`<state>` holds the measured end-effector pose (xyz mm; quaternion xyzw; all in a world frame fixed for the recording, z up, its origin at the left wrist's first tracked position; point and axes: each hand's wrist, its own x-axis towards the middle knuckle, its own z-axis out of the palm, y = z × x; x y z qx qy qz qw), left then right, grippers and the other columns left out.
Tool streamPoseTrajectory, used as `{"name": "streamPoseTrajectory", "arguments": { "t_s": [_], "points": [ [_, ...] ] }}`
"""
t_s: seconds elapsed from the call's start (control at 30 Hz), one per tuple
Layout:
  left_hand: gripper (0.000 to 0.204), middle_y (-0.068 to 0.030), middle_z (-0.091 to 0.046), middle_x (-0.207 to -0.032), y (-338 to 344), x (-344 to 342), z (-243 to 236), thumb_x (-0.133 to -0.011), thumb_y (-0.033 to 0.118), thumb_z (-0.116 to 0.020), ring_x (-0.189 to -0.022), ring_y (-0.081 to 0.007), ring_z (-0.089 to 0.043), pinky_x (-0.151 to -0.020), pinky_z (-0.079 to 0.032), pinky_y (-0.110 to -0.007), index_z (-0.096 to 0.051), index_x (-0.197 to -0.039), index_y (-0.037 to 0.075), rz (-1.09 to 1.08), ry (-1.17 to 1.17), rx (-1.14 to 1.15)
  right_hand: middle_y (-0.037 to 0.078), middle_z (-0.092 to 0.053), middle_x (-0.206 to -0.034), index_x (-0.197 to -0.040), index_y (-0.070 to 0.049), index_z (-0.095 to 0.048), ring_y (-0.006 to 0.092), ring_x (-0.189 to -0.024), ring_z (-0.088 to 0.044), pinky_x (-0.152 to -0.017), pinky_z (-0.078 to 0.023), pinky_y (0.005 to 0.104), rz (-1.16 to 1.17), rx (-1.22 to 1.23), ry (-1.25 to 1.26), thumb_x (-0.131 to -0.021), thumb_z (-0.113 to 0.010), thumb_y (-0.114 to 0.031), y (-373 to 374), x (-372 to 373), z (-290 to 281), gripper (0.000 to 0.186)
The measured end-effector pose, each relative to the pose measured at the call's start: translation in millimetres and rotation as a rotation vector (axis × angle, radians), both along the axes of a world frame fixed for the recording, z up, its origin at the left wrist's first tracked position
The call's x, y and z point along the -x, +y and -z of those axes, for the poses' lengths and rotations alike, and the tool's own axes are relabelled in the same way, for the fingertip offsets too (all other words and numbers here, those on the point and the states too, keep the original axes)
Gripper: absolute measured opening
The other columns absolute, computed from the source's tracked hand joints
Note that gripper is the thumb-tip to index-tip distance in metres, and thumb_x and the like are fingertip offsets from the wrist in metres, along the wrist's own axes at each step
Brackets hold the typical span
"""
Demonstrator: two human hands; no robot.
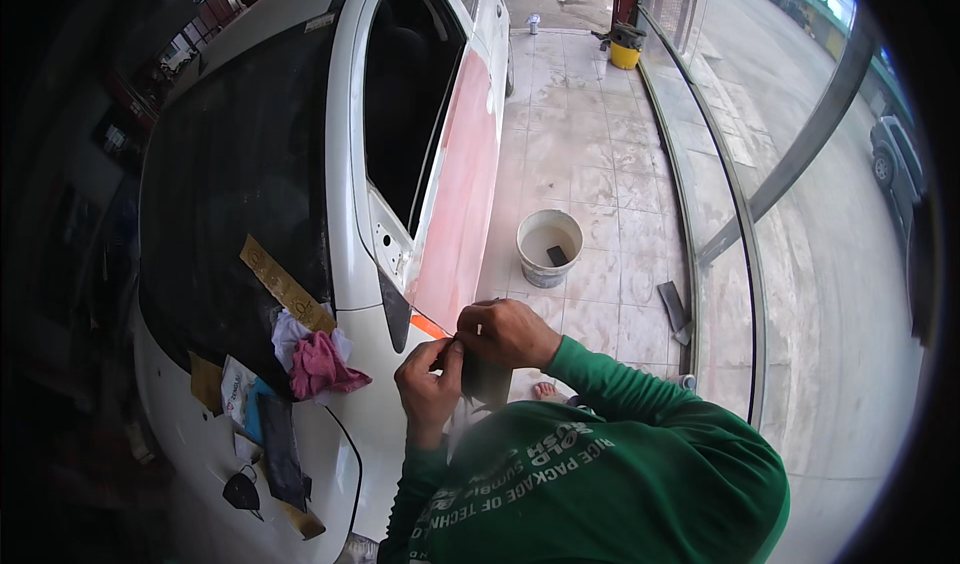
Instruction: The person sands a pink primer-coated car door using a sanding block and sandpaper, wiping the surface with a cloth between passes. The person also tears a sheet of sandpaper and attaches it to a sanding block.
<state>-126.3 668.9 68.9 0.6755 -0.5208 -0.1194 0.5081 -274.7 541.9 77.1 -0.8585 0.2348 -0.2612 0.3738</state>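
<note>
My left hand (pixel 428 389) and my right hand (pixel 508 336) meet at the white car's lower front corner of the side window area, both with bent fingers pinched on a dark sheet (pixel 485 384) whose top is hidden by them. Just beyond them lie an orange strip (pixel 428 326) and the pink-primed door panel (pixel 455 174). A black triangular trim piece (pixel 395 314) is left of the strip. On the bonnet (pixel 180 394), to my left, are a brown paper strip (pixel 288 282), a pink cloth (pixel 325 364), folded dark material (pixel 283 444) and a black face mask (pixel 242 489).
A white bucket (pixel 540 274) with cloudy water and a dark block stands on the tiles beside the car. A glass partition with metal frames (pixel 770 184) runs along the right, a grey scrap (pixel 672 309) at its foot. A yellow bucket (pixel 625 56) stands farther back.
</note>
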Motion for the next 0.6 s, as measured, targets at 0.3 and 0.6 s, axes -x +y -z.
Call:
{"name": "streamPoseTrajectory", "arguments": {
  "t_s": [0.3, 0.6],
  "points": [
    [0.015, -0.0166, -0.069, -0.077, -4.0, 11.0, -3.2, -0.102, 0.009, -0.070, -0.064, -0.0232, -0.063, -0.063, -0.049, -0.035, -0.073, -0.097, -0.005, 0.070, -0.013, 0.038, 0.018, -0.073, -0.087, -0.099, -0.001, -0.075, 0.0365, -0.078, -0.072, -0.071, -0.057, 0.0425, -0.069, -0.162, -0.109, -0.093, -0.072, -0.013, 1.6, 22.7, -5.5, 0.014],
    [0.015, -0.0152, -0.068, -0.074, -10.4, 17.8, 2.5, -0.102, 0.009, -0.071, -0.061, -0.0208, -0.059, -0.061, -0.048, -0.033, -0.074, -0.098, -0.005, 0.050, 0.020, 0.018, 0.014, -0.074, -0.083, -0.099, 0.000, -0.076, 0.0229, -0.073, -0.072, -0.070, -0.057, 0.0353, 0.068, -0.227, -0.107, -0.094, -0.072, -0.013, 6.1, 27.5, 5.1, 0.014]
  ]
}}
